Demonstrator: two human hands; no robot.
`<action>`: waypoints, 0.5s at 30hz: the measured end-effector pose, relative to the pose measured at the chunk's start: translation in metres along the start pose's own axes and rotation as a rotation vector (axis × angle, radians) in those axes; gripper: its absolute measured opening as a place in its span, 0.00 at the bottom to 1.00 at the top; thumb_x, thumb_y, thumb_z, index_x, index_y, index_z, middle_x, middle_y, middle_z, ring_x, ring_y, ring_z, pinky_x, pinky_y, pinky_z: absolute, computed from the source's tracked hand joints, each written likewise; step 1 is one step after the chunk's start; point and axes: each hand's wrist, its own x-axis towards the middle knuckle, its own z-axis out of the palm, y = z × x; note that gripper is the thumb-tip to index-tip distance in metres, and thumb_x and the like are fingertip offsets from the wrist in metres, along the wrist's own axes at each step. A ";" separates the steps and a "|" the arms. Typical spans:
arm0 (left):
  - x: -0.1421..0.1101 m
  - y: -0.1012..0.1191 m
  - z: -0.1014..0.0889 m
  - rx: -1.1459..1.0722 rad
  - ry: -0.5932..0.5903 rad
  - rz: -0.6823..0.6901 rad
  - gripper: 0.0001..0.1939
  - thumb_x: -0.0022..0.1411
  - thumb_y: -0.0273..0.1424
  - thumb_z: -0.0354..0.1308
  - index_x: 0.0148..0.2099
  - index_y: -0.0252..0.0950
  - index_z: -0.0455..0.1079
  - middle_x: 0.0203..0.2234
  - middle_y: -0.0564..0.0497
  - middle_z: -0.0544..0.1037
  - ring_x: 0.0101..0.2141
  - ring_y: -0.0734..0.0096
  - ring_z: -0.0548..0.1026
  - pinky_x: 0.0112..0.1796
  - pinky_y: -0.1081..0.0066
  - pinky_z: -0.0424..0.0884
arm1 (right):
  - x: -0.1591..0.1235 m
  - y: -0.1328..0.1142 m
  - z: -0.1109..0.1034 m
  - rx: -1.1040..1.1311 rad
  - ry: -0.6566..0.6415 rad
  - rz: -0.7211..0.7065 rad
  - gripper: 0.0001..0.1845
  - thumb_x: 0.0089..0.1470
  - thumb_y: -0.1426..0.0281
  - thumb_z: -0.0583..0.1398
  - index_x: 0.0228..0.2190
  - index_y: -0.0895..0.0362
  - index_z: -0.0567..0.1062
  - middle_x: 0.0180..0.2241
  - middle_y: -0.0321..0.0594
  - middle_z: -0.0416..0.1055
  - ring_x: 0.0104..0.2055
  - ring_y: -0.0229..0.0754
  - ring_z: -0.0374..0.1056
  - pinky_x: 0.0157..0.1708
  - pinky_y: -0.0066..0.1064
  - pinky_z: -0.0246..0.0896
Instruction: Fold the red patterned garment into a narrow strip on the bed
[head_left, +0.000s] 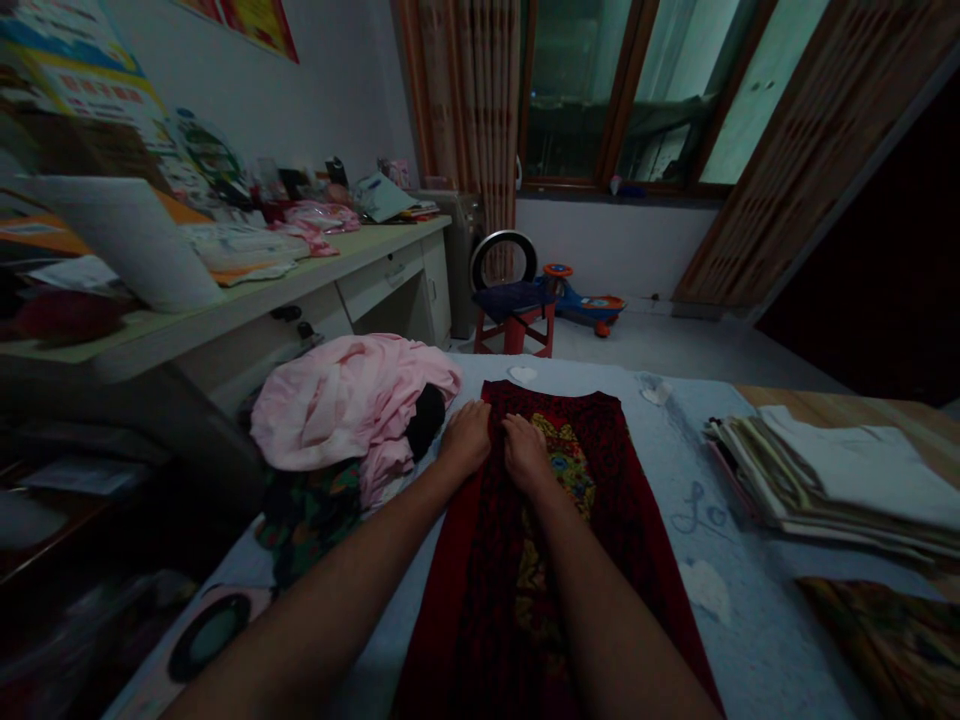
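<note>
A dark red garment point(637, 520) with black patterning and a yellow floral panel lies lengthwise on the light blue bed cover point(675, 420). My left hand point(466, 438) is closed on its left edge near the far end, fingers curled over the cloth. Just to the right, my right hand point(525, 450) pinches the same garment beside the yellow panel. The fingertips of both hands are partly hidden by shadow and dark fabric. My right forearm covers part of the panel.
Left of the garment is a heap of pink clothing point(337, 400) with camouflage cloth point(315, 515) below. A folded stack point(862, 470) and patterned fabric point(885, 630) lie right. A cluttered desk point(300, 280) borders the left; a red stool point(514, 335) stands beyond the bed.
</note>
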 end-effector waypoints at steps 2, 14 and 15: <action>-0.017 0.007 0.001 -0.031 0.016 0.018 0.24 0.65 0.23 0.42 0.63 0.33 0.59 0.62 0.42 0.65 0.63 0.64 0.61 0.62 0.64 0.55 | 0.000 0.001 0.000 0.005 -0.013 -0.004 0.26 0.61 0.76 0.46 0.58 0.60 0.67 0.63 0.45 0.60 0.67 0.43 0.50 0.65 0.41 0.37; -0.063 0.017 0.010 -0.023 -0.011 0.042 0.25 0.68 0.31 0.45 0.65 0.33 0.58 0.65 0.42 0.61 0.65 0.61 0.57 0.64 0.59 0.52 | 0.004 0.002 0.002 0.020 0.013 -0.004 0.26 0.58 0.77 0.49 0.57 0.60 0.68 0.62 0.46 0.61 0.66 0.41 0.52 0.65 0.38 0.40; -0.063 0.018 0.008 -0.019 -0.015 0.038 0.25 0.68 0.32 0.45 0.65 0.33 0.58 0.65 0.42 0.61 0.65 0.61 0.57 0.64 0.59 0.52 | 0.005 0.001 0.001 0.024 0.014 -0.003 0.26 0.58 0.77 0.50 0.57 0.61 0.68 0.62 0.47 0.62 0.66 0.41 0.52 0.65 0.38 0.40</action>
